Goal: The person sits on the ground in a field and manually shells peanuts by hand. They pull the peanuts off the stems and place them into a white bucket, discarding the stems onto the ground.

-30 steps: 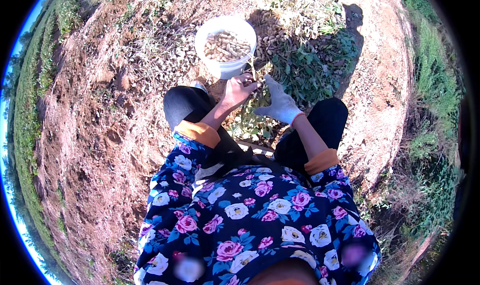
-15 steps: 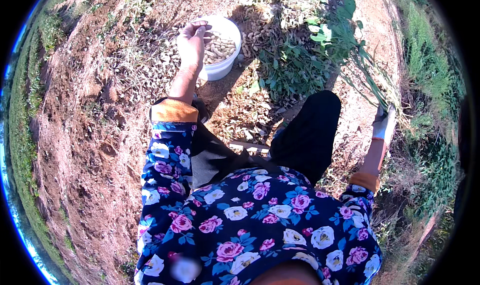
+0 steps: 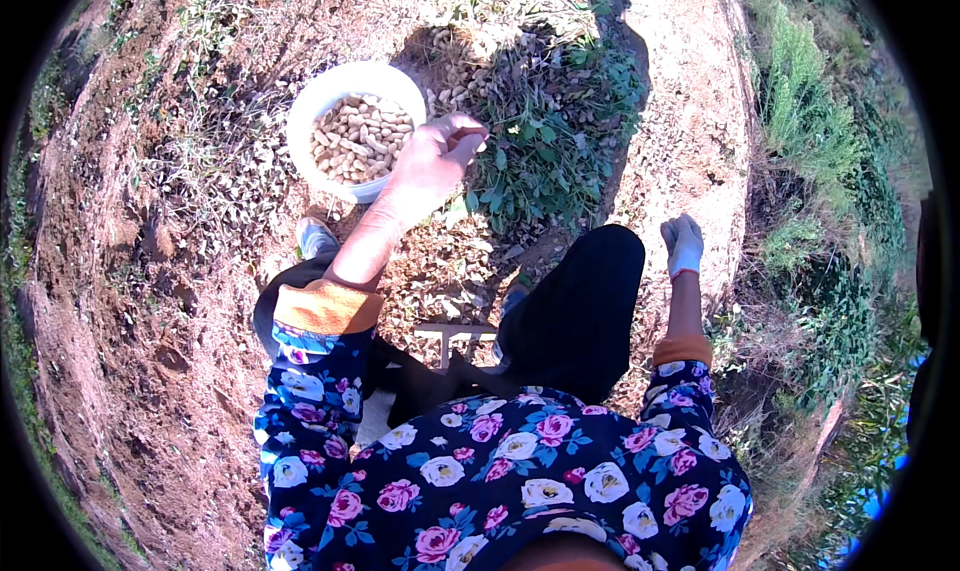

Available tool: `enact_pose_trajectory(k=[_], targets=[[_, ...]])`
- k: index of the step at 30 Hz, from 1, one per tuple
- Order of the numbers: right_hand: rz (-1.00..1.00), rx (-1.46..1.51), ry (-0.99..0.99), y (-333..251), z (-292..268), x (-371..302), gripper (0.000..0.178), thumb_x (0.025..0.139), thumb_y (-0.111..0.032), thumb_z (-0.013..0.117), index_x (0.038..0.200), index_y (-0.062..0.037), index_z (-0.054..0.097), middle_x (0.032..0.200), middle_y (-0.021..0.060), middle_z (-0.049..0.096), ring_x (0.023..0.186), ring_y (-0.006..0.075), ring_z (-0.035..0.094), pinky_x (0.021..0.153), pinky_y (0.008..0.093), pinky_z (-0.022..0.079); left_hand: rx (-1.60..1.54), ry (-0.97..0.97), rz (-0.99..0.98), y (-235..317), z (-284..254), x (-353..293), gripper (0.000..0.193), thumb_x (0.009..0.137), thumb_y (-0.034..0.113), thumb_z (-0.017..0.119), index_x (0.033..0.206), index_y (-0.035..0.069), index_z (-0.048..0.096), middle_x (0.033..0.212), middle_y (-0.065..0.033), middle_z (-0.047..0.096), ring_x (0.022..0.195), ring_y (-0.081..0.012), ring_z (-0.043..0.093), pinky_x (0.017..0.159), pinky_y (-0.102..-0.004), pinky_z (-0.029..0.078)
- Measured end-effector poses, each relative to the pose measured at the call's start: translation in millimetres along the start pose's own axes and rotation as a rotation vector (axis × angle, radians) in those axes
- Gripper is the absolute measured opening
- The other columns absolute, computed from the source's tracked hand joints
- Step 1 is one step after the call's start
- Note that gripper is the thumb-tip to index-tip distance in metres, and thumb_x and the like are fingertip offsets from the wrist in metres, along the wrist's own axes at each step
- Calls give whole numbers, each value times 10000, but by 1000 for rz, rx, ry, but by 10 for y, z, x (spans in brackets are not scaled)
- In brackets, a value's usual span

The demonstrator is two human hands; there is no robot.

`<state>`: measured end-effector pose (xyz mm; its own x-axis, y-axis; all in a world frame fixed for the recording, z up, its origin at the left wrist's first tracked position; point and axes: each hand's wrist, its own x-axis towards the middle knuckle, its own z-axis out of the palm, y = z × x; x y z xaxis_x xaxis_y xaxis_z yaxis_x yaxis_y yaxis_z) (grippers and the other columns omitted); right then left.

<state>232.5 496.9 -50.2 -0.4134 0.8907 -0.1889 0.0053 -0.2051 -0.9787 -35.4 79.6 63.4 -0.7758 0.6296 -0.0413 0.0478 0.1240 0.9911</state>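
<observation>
My bare left hand (image 3: pixel 436 161) hovers over the right rim of a white bucket (image 3: pixel 302 161), its fingers bent together near the thumb. Anything between the fingertips is too small or hidden to make out. Unshelled peanuts (image 3: pixel 358 141) lie heaped inside the bucket. Off to the right, over bare soil, my right hand (image 3: pixel 684 245) wears a pale glove with darker fingers. Those fingers are curled in, and no plant shows in them. Nearest the left hand is a pile of green peanut plants (image 3: pixel 550 156).
More peanuts (image 3: pixel 455 86) lie on the ground at the pile's far left side. Dry leaves (image 3: pixel 205 151) litter the soil left of the bucket. Tall green weeds (image 3: pixel 815 101) line the right edge. A small wooden frame (image 3: pixel 455 331) is between my legs, beside my dark-trousered knee (image 3: pixel 605 271).
The bundle of plants has left my right hand, which has come nearer my knee. My left hand has moved from above the bucket to its right rim, toward the plant pile. The view has shifted.
</observation>
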Motion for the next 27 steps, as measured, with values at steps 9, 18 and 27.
enact_pose_trajectory(k=[9,18,27], targets=[[-292,-1327,-375,330,3285,364,798,678,-453,678,1277,-8,393,1319,214,396,1219,309,398,1007,361,315,334,-52,142,-83,65,-81,118,828,116,537,893,33,588,800,-137,604,746,-266,605,679,-349,473],[-177,-924,-585,1115,3447,491,280,880,-274,431,879,-7,516,765,124,641,762,242,595,722,378,436,385,71,144,-229,17,-20,172,816,123,529,940,4,538,891,-152,570,896,-313,548,796,-393,430],[-353,-532,-697,102,2586,-1467,260,912,-174,437,1072,24,488,741,70,599,675,117,563,653,289,452,86,-18,-367,-264,192,192,674,794,480,564,1101,-110,458,1036,-254,544,960,-275,543,852,-344,409]])
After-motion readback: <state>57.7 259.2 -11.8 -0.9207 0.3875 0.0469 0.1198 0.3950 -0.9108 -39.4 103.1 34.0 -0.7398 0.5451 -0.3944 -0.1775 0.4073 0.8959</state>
